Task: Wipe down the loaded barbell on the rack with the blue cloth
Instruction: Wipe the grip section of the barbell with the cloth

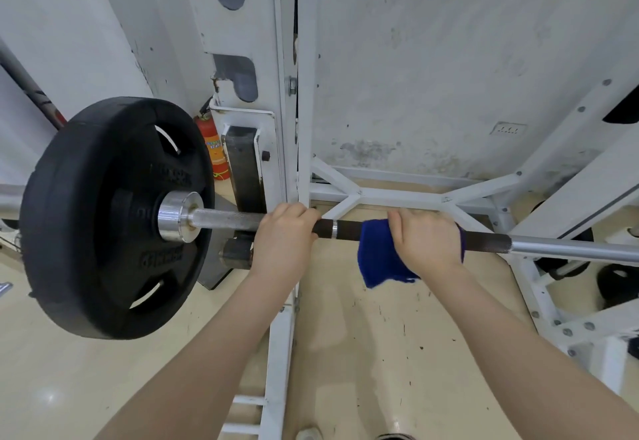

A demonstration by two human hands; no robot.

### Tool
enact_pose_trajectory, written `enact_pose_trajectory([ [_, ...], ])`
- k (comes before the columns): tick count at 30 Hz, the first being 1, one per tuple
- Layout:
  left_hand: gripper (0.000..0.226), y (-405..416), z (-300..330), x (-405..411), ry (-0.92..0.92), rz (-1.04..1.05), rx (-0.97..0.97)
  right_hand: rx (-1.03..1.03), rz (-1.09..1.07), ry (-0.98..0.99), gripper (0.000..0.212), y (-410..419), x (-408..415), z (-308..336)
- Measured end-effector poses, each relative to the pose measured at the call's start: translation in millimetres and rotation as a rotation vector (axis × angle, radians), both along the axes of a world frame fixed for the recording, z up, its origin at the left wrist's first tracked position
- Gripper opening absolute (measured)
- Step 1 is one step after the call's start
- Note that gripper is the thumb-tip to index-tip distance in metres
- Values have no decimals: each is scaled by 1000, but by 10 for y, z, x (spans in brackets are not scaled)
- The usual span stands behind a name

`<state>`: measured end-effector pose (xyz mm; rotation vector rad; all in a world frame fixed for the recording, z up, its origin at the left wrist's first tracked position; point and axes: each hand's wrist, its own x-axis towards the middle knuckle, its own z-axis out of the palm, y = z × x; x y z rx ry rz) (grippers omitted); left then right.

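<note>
Head: two hands (one cloth (378, 256)), barbell (228, 219).

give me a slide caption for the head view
Right hand wraps blue cloth around racked barbell; left hand grips it bare.

The barbell (228, 219) is laid across the view, carried on the rack (276, 149). A weight plate (103, 218) is mounted on its left end, left of the rack upright. The left hand (283, 235) is wrapped around the bar just right of the upright; the right hand (427, 242) is set further right, over the cloth (377, 253), which is draped on the bar. A fire extinguisher (212, 149) is stood on the floor (397, 336) behind the plate, by the wall (449, 59).
</note>
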<state>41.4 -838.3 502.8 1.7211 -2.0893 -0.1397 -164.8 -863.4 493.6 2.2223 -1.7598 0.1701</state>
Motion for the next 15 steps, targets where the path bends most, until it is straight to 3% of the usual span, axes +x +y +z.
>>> enact_pose_trajectory([
  [1,25,1,3,-3,-9,0,9,31,-1,22,6,-24,91,-3],
  [3,27,-1,4,1,-29,4,24,52,-17,25,26,-50,332,-69],
  [6,26,-11,-6,5,-27,8,41,-5,65,-11,22,-1,697,-140],
  [9,25,-14,15,-1,-32,19,53,-20,158,-34,40,-33,661,-185],
  [13,27,18,47,-14,-20,25,63,-171,-20,-59,26,-35,31,-66],
  [15,28,27,53,-18,-22,27,62,-136,-42,-6,18,-28,-32,-94],
])
